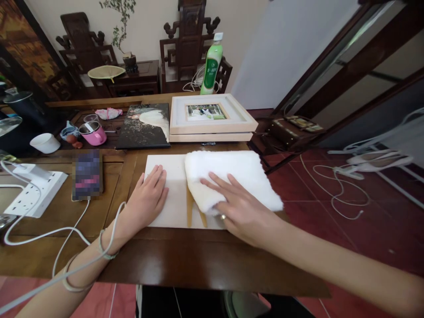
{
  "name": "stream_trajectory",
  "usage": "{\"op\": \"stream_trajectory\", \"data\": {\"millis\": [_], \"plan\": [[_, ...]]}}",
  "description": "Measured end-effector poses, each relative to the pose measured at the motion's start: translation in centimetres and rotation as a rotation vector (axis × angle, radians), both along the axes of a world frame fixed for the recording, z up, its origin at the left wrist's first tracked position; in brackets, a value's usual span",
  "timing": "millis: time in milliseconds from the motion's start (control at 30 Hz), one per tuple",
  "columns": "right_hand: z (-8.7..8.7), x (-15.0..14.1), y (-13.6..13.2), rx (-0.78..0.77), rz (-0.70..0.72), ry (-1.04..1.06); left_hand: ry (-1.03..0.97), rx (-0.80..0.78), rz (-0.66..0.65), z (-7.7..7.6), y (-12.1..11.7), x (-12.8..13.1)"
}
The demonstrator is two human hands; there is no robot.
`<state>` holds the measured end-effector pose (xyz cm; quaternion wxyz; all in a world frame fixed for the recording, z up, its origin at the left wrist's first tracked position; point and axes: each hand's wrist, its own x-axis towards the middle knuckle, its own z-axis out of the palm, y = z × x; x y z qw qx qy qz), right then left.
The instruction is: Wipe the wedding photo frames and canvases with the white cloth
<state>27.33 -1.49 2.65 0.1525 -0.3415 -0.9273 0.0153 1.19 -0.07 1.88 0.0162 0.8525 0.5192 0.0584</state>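
Note:
A flat off-white board (172, 185) lies on the wooden table in front of me. My left hand (149, 194) rests on its left side, palm down with the fingers stretched out. On the board's right part sits a thick, fluffy white cloth (238, 170), folded and reaching past the board's right edge. My right hand (238, 205) presses on this cloth, fingers spread over its top and the lower edge gathered near the thumb side. Two narrow golden-brown strips (189, 210) show on the board below the cloth; their upper ends are hidden.
Light wooden picture frames (212, 130) are stacked behind the board, beside a dark photo panel (145, 126). A green bottle (212, 66) stands behind them. At left are a pink mug (93, 132), a white cup (45, 143), a phone (87, 174) and a power strip (36, 192) with loose cables.

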Motion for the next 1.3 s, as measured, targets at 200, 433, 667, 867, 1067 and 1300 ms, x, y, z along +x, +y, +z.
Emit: {"op": "stream_trajectory", "data": {"millis": [200, 433, 667, 867, 1067, 1300], "plan": [[0.4, 0.1, -6.7, -0.023, 0.080, 0.043, 0.017, 0.012, 0.000, -0.1, 0.0, 0.2], [0.5, 1.0, -5.0, -0.030, 0.120, 0.071, 0.015, 0.009, 0.009, -0.1, 0.0, 0.3], [0.1, 1.4, 3.1, -0.043, 0.023, -0.018, 0.022, -0.003, 0.012, 0.1, 0.0, 0.4], [-0.1, 0.6, 0.7, -0.054, 0.019, 0.052, 0.023, 0.004, 0.004, 0.1, 0.0, 0.3], [0.2, 0.7, -5.1, 0.001, 0.077, 0.139, 0.033, 0.011, 0.007, 0.1, -0.1, 0.3], [0.6, 1.3, -3.9, -0.050, 0.178, 0.121, 0.028, 0.018, 0.007, -0.1, 0.0, 0.4]]}}
